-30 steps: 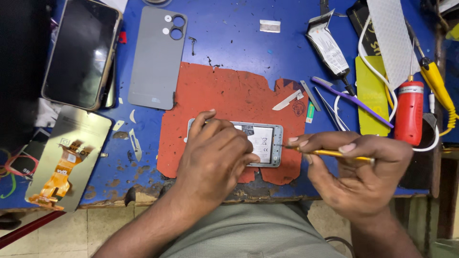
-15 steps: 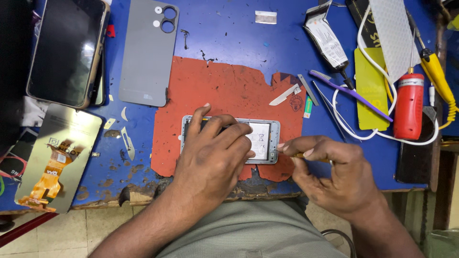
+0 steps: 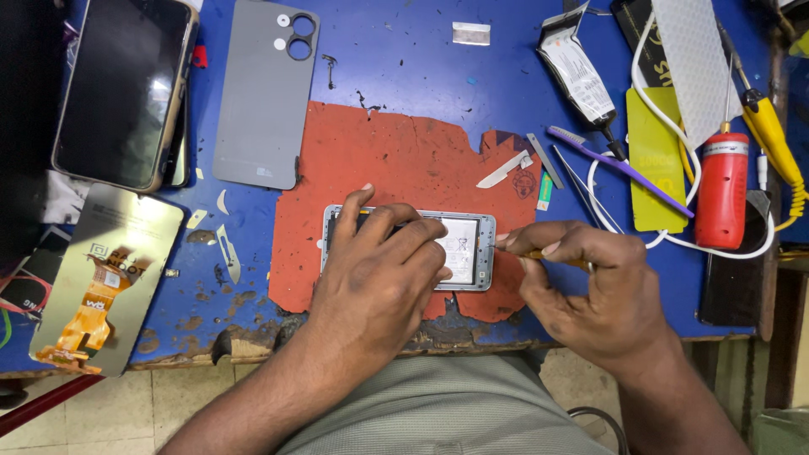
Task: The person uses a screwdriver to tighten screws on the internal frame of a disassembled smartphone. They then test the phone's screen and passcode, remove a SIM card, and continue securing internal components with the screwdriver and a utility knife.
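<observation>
Fingers (image 3: pixel 396 232) of the left hand (image 3: pixel 379 278) press flat on the opened phone (image 3: pixel 463 248), which lies on the red mat (image 3: pixel 396 152) near the counter's (image 3: pixel 404 59) near edge. Just right, the right hand (image 3: pixel 590 286) pinches a thin yellow tool (image 3: pixel 539 254) at the phone's right end.
</observation>
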